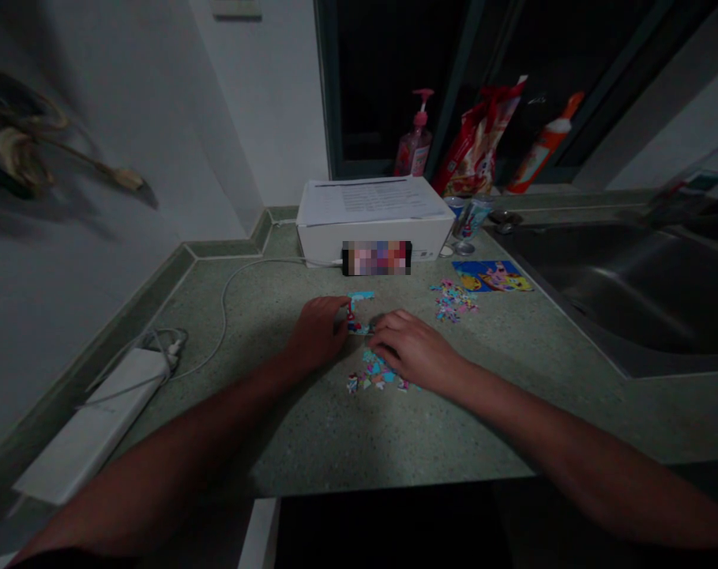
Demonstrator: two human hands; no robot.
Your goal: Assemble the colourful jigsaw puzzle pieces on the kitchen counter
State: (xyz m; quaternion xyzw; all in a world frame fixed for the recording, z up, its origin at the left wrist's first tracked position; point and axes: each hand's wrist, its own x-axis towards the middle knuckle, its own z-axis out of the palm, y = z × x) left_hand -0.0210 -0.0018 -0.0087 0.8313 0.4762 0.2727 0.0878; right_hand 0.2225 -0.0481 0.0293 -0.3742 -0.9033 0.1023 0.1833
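Note:
Both my hands rest on a speckled green counter (311, 427) over small, bright jigsaw pieces. My left hand (317, 332) has its fingers curled and pinches the left edge of a joined strip of pieces (359, 310). My right hand (409, 348) lies palm down with its fingers bent, pressing on pieces at the strip's right end. A loose heap of pieces (375, 378) lies under and just in front of my right hand. A second small heap (453, 302) lies further right, beside a colourful picture card (492, 276).
A white box (374, 217) with printed paper on top stands behind the pieces, a phone (376, 258) leaning on it. A white power strip (98, 423) and cable lie left. A steel sink (631, 292) is right. Bottles and a snack bag stand on the sill.

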